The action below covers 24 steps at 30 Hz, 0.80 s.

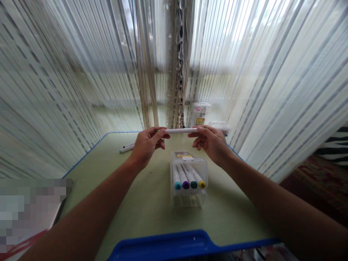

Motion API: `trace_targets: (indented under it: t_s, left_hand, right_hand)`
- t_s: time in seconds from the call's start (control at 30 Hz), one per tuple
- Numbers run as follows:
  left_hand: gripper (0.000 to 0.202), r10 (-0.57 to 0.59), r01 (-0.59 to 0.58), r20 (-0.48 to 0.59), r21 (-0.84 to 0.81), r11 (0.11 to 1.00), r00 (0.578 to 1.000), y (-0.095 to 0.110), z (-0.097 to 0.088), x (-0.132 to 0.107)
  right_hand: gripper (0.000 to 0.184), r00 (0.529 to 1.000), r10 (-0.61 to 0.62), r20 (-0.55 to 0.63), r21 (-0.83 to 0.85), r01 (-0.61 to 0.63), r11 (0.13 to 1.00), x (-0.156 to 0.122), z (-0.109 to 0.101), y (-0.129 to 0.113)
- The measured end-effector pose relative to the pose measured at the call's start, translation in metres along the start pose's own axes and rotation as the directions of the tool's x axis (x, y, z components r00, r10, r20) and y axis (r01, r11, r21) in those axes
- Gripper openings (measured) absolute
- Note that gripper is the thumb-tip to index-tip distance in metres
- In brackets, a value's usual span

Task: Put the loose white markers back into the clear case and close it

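A white marker (pixel 179 131) is held level above the table between both hands. My left hand (pixel 148 143) pinches its left end, and my right hand (pixel 210 141) pinches the right end. Below and between my hands stands a clear plastic case (pixel 189 197). Inside it lie several white markers (pixel 187 173) with blue, purple, dark green and yellow ends facing me. Left of my left hand, white markers (pixel 126 148) rest on the table, partly hidden behind that hand.
The green table (pixel 136 203) has a blue edge. Behind my right hand stand a clear container (pixel 200 113) and a whitish plastic item (pixel 219 126). A blue tray (pixel 163 242) crosses the front. String curtains (pixel 108 65) hang around the table.
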<state>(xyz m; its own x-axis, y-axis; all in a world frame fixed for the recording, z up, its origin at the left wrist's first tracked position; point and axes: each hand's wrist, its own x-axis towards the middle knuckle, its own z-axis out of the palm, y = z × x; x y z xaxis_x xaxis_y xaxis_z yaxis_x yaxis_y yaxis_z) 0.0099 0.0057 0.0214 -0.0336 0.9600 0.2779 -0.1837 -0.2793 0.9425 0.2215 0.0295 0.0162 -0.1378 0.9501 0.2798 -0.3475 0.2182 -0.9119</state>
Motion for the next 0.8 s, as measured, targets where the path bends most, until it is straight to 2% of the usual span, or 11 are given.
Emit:
trace_targets:
  t_s: [0.3,0.5,0.8]
  left_hand:
    - [0.026,-0.026,0.029,0.029,-0.093,0.995,0.999,0.0017,-0.0013,0.0003]
    - [0.025,-0.041,0.042,0.011,-0.113,0.993,0.999,0.0024,-0.0007,0.0006]
    - [0.027,-0.013,0.013,0.002,-0.031,0.999,1.000,0.0003,-0.0009,0.0002]
  right_hand:
    - [0.018,0.999,0.036,0.007,0.042,-0.036,0.998,0.0000,-0.0020,-0.0019]
    - [0.019,0.999,0.051,0.007,0.066,-0.051,0.996,0.0010,-0.0022,-0.0013]
    - [0.019,1.000,0.009,0.017,0.013,-0.009,1.000,0.0007,-0.0010,0.0012]
